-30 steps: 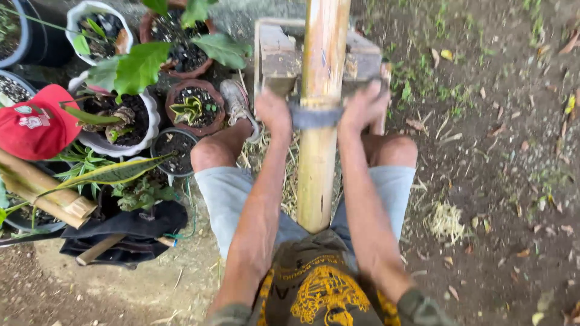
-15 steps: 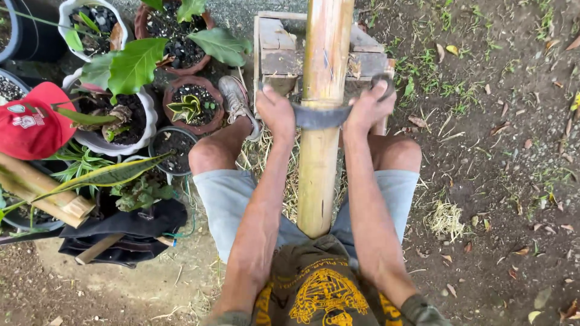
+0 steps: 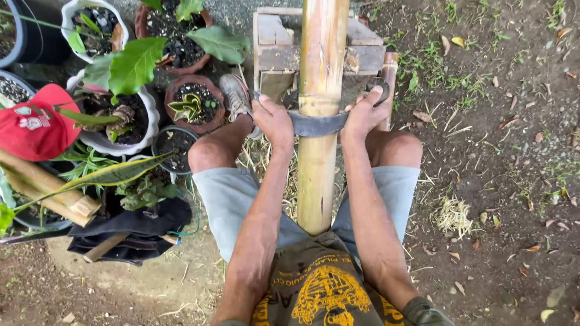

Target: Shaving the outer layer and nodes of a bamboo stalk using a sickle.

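A thick bamboo pole [image 3: 319, 108] runs from my lap up over a wooden stand [image 3: 284, 51]. A curved dark metal blade [image 3: 317, 124] lies across the pole. My left hand [image 3: 273, 119] grips the blade's left end and my right hand [image 3: 362, 111] grips its right end, both pressed against the pole's sides. I sit with bare knees on either side of the pole, in grey shorts. Thin bamboo shavings [image 3: 263, 154] lie under my legs.
Several potted plants [image 3: 193, 105] crowd the left side, with a red cap [image 3: 33, 124] on one. Cut bamboo pieces [image 3: 45, 190] and a dark bag [image 3: 136, 232] lie at lower left. Bare dirt with dry leaves and a pile of shavings [image 3: 452, 212] spreads to the right.
Both hands have drawn the blade a little down the pole toward my body. The pole and stand stay where they were.
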